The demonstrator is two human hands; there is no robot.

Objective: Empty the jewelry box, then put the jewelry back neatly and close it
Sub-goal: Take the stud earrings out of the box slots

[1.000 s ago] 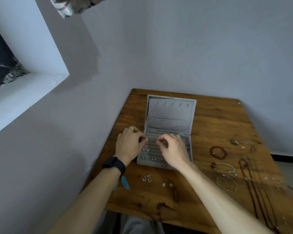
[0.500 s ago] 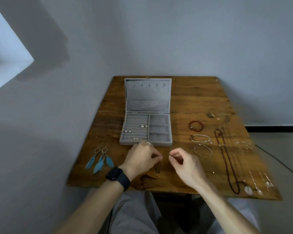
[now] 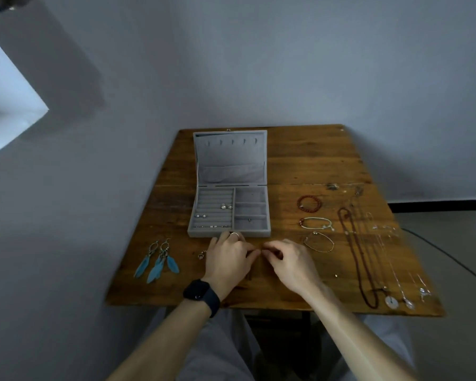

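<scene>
The fingers [image 3: 252, 252] of the left hand [image 3: 228, 259] were curled and their tips brought against the curled fingertips [image 3: 270, 247] of the right hand [image 3: 289, 264] in a pinch; whether anything small was held between them could not be told. Both hands were held knuckles up over the middle of the wooden table [image 3: 300, 160], just in front of the jewelry box [image 3: 230, 231], with a ring [image 3: 234, 234] seen on the left hand and a dark watch [image 3: 201, 294] on its wrist. The forearms were stretched in across the near edge. The box was set left of centre toward the far edge, open, its lid [image 3: 231, 158] stood upright. A few studs [image 3: 226, 207] were lodged in its ridged left section. Blue feather earrings [image 3: 158, 259] were laid toward the near left corner. Toward the right edge a red bead bracelet [image 3: 309, 204], a pale bracelet [image 3: 315, 223] and a thin bangle [image 3: 319, 242] were lined up from far to near. Beside them a long dark bead necklace [image 3: 357, 257] and fine chains [image 3: 390, 251] were run toward the near right corner. The table was placed against plain grey walls, with a window recess [image 3: 6, 105] at the left and a cable [image 3: 451, 257] on the floor at the right.
</scene>
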